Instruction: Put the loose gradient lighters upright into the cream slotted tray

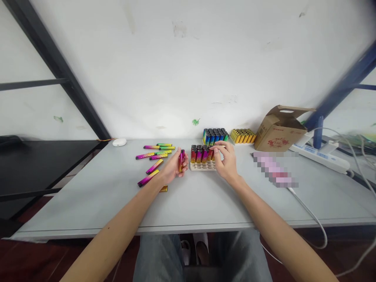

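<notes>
My left hand (175, 164) holds a shiny magenta-and-gold lighter (181, 161) upright, just left of a pale tray (202, 166) with rows of holes. In the back rows of that tray stand several red, purple and gold lighters (199, 154) with black tops. My right hand (225, 160) is at the tray's right side, thumb and forefinger closed about a reddish lighter (210, 153) at the end of a row; the fingers partly hide it. Several loose lighters (154, 166), magenta, yellow and green, lie left of my left hand. Another gold lighter (163, 188) shows partly beneath my left forearm.
Behind the tray stand a block of blue-green lighters (216, 136) and a tray of yellow ones (243, 136). An open cardboard box (277, 131), a power strip (321, 158) and a blurred pink device (274, 170) with a cable are at right. A white case (119, 142) sits back left.
</notes>
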A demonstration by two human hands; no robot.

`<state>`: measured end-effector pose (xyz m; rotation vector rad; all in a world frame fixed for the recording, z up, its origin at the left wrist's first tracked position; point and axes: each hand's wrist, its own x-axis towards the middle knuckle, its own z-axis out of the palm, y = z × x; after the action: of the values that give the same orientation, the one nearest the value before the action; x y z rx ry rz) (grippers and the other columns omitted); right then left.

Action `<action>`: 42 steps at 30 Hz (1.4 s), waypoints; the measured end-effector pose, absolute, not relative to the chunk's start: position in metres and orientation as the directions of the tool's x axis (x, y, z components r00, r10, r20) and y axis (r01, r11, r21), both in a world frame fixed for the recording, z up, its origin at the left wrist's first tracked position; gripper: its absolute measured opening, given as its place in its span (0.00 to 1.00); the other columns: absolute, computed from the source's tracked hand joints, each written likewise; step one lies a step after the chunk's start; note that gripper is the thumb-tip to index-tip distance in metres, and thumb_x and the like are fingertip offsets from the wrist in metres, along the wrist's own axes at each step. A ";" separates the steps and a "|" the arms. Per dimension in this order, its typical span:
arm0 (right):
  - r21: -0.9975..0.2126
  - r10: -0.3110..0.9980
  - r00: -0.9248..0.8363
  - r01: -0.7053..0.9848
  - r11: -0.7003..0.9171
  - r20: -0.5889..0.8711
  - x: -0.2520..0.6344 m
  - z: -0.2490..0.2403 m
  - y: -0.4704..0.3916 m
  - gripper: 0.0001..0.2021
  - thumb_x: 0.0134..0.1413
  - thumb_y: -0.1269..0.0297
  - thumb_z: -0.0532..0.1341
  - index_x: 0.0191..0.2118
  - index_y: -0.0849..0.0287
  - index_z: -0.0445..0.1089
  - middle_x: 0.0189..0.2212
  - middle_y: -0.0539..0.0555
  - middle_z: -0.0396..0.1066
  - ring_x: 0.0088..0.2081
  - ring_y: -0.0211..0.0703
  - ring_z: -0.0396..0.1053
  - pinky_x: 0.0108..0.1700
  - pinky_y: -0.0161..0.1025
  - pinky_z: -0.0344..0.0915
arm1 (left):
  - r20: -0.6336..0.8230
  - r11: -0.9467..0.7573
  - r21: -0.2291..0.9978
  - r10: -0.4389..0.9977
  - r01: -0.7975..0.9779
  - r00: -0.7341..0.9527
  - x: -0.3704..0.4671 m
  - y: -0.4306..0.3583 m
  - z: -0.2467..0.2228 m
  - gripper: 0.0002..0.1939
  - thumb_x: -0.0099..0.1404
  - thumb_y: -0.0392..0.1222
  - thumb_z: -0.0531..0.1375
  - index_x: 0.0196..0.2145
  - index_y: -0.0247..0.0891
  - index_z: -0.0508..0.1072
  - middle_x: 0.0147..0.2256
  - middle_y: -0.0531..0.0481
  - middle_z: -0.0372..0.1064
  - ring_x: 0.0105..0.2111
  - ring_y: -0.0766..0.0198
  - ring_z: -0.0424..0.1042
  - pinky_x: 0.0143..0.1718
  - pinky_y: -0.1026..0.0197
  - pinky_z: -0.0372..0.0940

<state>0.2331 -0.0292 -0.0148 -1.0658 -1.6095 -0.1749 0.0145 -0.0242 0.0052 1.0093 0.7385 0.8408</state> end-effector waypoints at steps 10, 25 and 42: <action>-0.429 0.544 0.066 0.697 0.575 0.836 0.233 -0.014 -0.029 0.13 0.64 0.62 0.51 0.36 0.56 0.73 0.42 0.58 0.68 0.48 0.49 0.66 0.53 0.52 0.64 | -0.111 0.231 0.909 0.936 -0.346 0.334 0.007 -0.015 0.005 0.26 0.61 0.66 0.54 0.26 0.38 0.62 0.18 0.58 0.48 0.15 0.73 0.52 0.13 0.69 0.45; -0.438 0.560 0.059 0.691 0.575 0.827 0.233 -0.014 -0.031 0.15 0.64 0.61 0.50 0.37 0.56 0.73 0.43 0.58 0.68 0.50 0.49 0.66 0.54 0.51 0.64 | -0.086 0.167 0.955 0.947 -0.246 0.308 0.009 -0.016 0.006 0.21 0.65 0.57 0.50 0.23 0.39 0.57 0.18 0.58 0.47 0.15 0.72 0.49 0.16 0.67 0.46; -0.458 0.565 0.068 0.668 0.586 0.822 0.232 -0.014 -0.030 0.14 0.63 0.61 0.51 0.37 0.56 0.73 0.43 0.58 0.67 0.49 0.50 0.65 0.53 0.53 0.63 | -0.066 0.138 0.949 0.966 -0.285 0.250 0.014 -0.021 0.011 0.18 0.68 0.52 0.49 0.24 0.38 0.58 0.20 0.57 0.48 0.16 0.73 0.51 0.16 0.69 0.49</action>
<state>0.2325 -0.0302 -0.0143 -1.0605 -1.5961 -0.1054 0.0135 -0.0206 0.0106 1.0167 0.8634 1.0895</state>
